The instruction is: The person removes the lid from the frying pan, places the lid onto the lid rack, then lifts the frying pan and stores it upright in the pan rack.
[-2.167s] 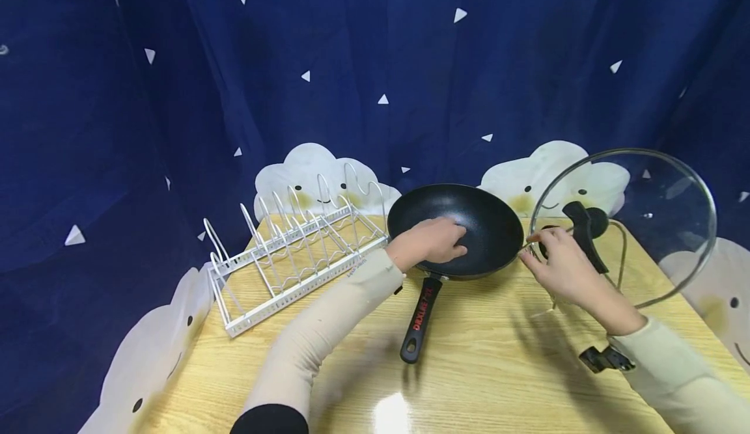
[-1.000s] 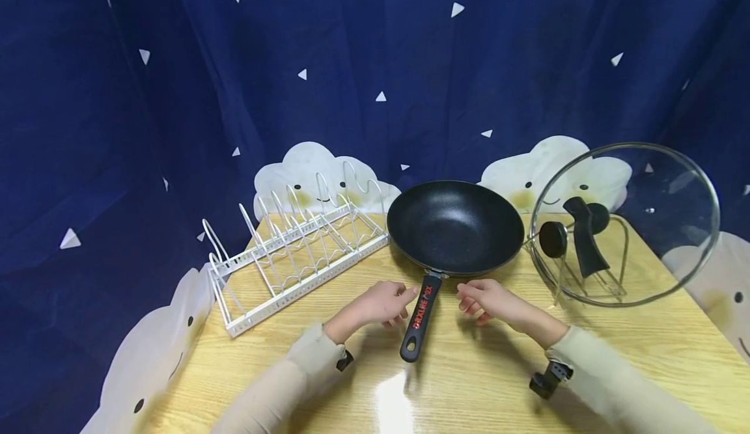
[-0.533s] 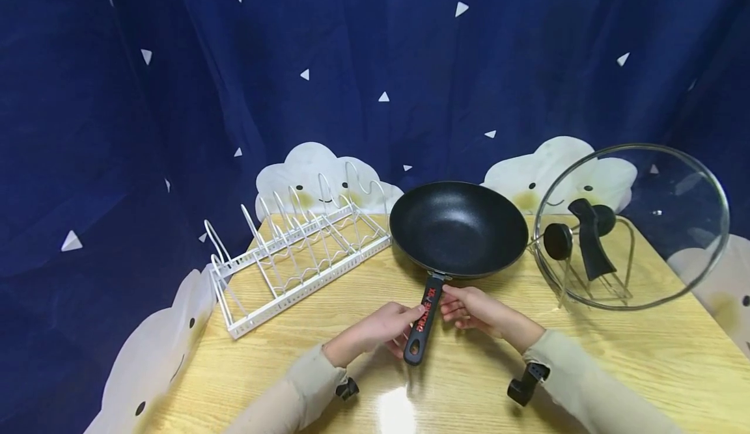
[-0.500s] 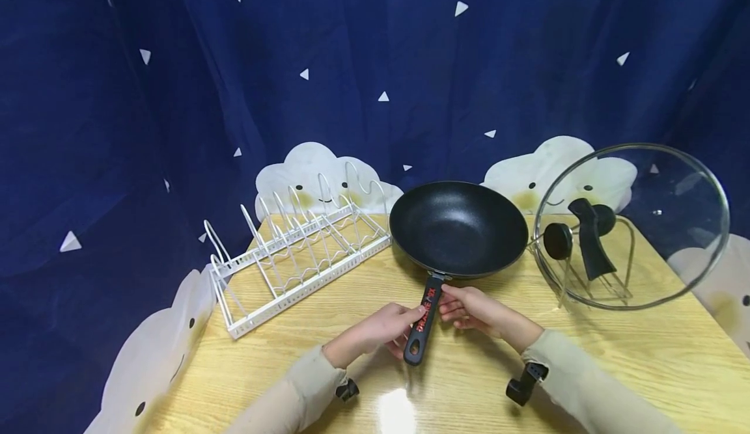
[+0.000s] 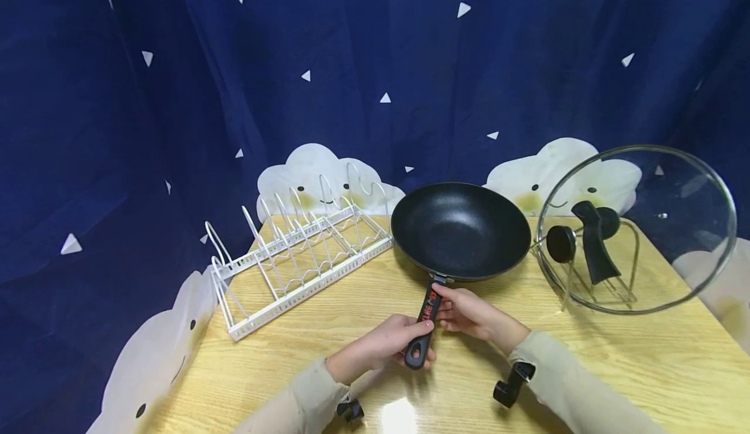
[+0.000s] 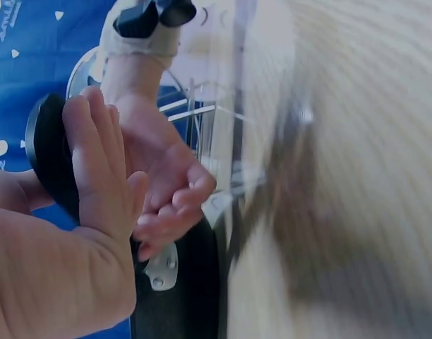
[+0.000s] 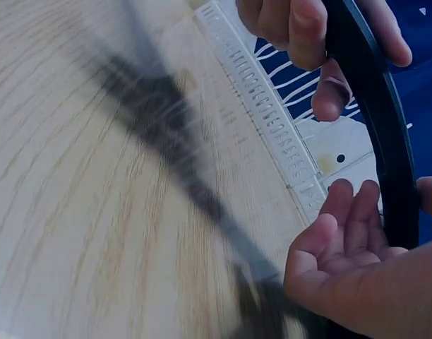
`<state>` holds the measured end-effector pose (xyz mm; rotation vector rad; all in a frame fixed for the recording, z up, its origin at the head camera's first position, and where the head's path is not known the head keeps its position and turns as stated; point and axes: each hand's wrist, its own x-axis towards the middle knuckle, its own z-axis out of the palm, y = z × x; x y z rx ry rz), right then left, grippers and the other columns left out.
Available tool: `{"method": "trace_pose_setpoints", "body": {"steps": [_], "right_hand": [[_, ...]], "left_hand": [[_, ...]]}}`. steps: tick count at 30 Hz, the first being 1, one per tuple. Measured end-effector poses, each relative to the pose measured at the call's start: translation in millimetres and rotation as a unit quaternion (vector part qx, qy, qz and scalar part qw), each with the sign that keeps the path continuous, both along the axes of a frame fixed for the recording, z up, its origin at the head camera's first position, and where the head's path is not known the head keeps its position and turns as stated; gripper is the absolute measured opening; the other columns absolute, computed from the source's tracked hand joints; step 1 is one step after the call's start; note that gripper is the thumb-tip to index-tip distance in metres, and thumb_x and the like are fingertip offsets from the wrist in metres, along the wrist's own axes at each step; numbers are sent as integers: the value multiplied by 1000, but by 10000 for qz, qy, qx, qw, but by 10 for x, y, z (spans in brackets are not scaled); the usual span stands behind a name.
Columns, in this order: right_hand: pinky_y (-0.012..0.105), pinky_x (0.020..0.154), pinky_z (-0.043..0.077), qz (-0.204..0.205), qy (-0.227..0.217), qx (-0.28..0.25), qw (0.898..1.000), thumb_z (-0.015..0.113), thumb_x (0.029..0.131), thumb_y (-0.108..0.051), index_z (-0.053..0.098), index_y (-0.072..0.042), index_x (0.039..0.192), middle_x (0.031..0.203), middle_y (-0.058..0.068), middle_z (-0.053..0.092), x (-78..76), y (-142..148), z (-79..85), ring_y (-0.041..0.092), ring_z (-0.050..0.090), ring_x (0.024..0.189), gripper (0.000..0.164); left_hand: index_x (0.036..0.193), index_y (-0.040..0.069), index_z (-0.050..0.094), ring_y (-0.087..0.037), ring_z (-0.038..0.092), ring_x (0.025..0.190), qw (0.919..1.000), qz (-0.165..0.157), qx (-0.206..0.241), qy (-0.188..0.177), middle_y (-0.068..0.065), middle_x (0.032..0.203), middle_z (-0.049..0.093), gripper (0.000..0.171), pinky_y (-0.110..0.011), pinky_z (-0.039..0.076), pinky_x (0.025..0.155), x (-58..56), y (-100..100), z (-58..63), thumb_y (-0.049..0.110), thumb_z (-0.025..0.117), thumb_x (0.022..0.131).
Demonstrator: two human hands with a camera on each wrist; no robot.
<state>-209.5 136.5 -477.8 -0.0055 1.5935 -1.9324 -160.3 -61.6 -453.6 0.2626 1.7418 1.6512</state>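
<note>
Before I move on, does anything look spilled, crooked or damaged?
Nothing looks spilled or damaged. Only the rack, left of the pan, is mildly odd: it sits at a slant on the table, with uneven gaps, perhaps by design. The lid stands on edge in its stand.

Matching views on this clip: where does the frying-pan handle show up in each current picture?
Head: the frying-pan handle is below and slightly right of centre, slanting.
Left wrist: upper left, partly hidden by the left hand.
Right wrist: upper right, a dark curved strip running down from the top edge.
Shared landmark: the left hand, lower middle in head, at left in left wrist, along the top in right wrist.
</note>
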Motion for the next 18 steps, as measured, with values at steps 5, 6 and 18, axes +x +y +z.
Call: {"method": "trace_pose_setpoints", "body": {"steps": [5, 6, 18], "right_hand": [[26, 72, 48, 79, -153, -302, 9994, 47, 98, -40, 57, -10, 87, 80, 2, 63, -14, -45, -29, 13, 59, 74, 34], [27, 72, 49, 76, -196, -361, 9991, 47, 98, -41, 57, -10, 87, 80, 2, 64, -17, -54, -33, 14, 60, 75, 34], [28, 73, 52, 42, -553, -1683, 9842, 32, 104, -25, 46, -2, 97, 87, 7, 58, -48, -123, -2, 16, 60, 78, 28]], "left_hand": [[108, -6, 57, -17, 66, 63, 9999, -40, 103, -126, -16, 81, 69, 45, -24, 52, 49, 39, 31, -17, 37, 47, 98], [108, -5, 57, -15, 66, 62, 9998, -23, 121, -165, -14, 80, 69, 46, -24, 52, 48, 44, 35, -25, 39, 47, 98], [117, -7, 52, -12, 61, 61, 9958, 268, 548, -678, -6, 76, 63, 64, -23, 51, 50, 63, 86, -90, 52, 39, 98]]}}
